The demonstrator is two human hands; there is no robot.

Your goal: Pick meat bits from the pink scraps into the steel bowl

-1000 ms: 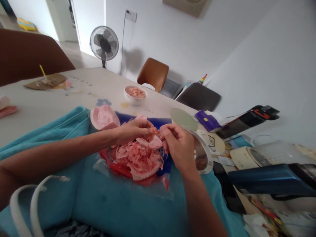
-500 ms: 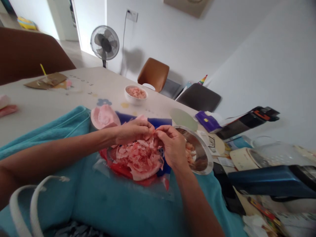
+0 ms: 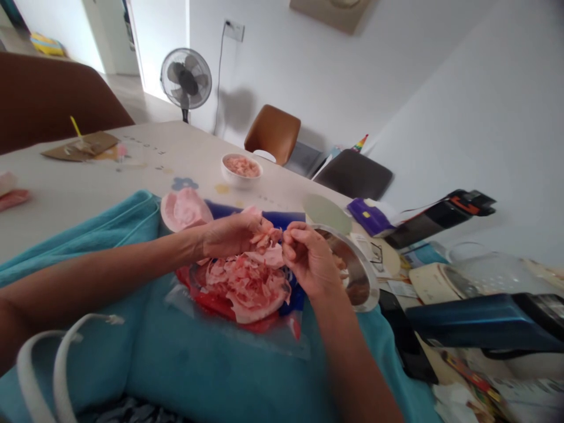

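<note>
My left hand point(image 3: 235, 235) is closed around a piece of pink pomelo flesh point(image 3: 264, 237), which pokes out between thumb and fingers. Close beside it, my right hand point(image 3: 308, 255) is pinched at the edge of that piece; what its fingertips hold is too small to make out. Beneath both hands lies a heap of pale pink membrane peels point(image 3: 247, 285) on a red and clear plastic bag. A steel bowl point(image 3: 372, 282), partly hidden behind my right hand, contains pomelo pieces. A pink hollow rind point(image 3: 187, 208) sits beyond my left wrist.
A white bowl point(image 3: 229, 174) of pink pulp stands farther back on the table point(image 3: 185, 153). A teal towel point(image 3: 198, 364) spreads under the work. At the right are a blue bottle point(image 3: 467, 320), a black phone point(image 3: 405, 335), a purple packet point(image 3: 370, 216) and other clutter.
My hands have drawn slightly apart. The pomelo piece shows more in my left hand, and my right hand has shifted a little to the right, fingers still pinched.
</note>
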